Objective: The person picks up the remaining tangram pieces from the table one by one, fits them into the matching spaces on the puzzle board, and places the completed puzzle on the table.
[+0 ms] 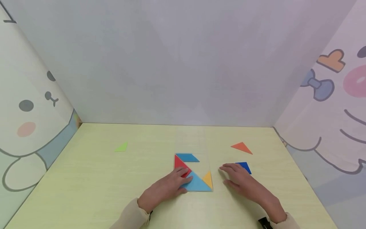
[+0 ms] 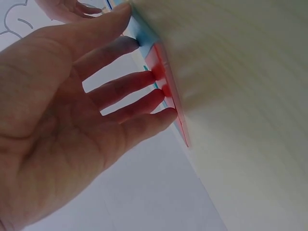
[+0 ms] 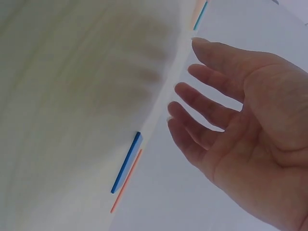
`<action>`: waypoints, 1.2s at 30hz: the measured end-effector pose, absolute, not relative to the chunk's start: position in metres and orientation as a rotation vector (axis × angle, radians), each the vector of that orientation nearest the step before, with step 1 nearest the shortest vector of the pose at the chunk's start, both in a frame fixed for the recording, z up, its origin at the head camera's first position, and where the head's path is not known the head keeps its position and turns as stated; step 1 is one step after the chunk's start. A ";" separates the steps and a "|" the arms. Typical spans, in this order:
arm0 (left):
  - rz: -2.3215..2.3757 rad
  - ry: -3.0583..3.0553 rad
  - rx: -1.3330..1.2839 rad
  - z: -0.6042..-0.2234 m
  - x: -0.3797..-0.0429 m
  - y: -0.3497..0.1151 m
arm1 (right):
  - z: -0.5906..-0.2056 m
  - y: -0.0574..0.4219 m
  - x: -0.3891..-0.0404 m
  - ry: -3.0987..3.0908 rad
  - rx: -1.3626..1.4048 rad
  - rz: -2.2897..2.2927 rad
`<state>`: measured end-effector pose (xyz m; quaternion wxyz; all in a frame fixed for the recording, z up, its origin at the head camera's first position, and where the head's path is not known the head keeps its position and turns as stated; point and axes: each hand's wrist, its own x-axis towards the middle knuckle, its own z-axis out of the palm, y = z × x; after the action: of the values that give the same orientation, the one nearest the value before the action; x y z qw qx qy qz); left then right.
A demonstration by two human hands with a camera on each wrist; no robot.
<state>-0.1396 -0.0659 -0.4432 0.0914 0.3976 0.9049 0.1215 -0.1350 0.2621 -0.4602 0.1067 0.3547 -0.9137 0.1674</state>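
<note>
Flat coloured tangram pieces lie on a pale green table [image 1: 85, 178]. My left hand [image 1: 171, 184] rests with straight fingers on a red triangle [image 1: 180, 163] and a light blue triangle [image 1: 197, 184]; in the left wrist view its fingertips [image 2: 159, 74] press the red triangle [image 2: 166, 91]. A blue parallelogram [image 1: 187, 157] and a small yellow triangle [image 1: 208, 179] adjoin them. My right hand [image 1: 240, 181] lies open, flat over the table, just in front of a dark blue square [image 1: 244, 166]. In the right wrist view the fingers [image 3: 202, 101] are spread, with the dark blue square [image 3: 126, 163] beside them.
An orange triangle [image 1: 241, 147] lies at the back right and a light green triangle [image 1: 121, 147] at the back left. A clear sheet [image 1: 191, 140] lies under the grouped pieces. Walls with cartoon figures enclose the table on three sides.
</note>
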 end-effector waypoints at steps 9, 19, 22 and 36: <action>0.348 2.672 1.121 -0.443 -0.139 -0.065 | -0.463 0.277 -0.141 -2.670 0.959 0.449; 0.308 2.707 1.183 -0.443 -0.135 -0.068 | -0.467 0.292 -0.144 -2.724 0.863 0.422; 0.308 2.712 1.193 -0.442 -0.134 -0.069 | -0.465 0.295 -0.144 -2.776 0.823 0.450; 0.308 2.725 1.217 -0.441 -0.133 -0.069 | -0.465 0.312 -0.146 -2.893 0.768 0.544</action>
<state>-0.1328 -0.0686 -0.4413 0.0708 0.4047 0.9059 0.1024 -0.1464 0.3118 -0.4646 0.0498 0.2521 -0.9498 0.1787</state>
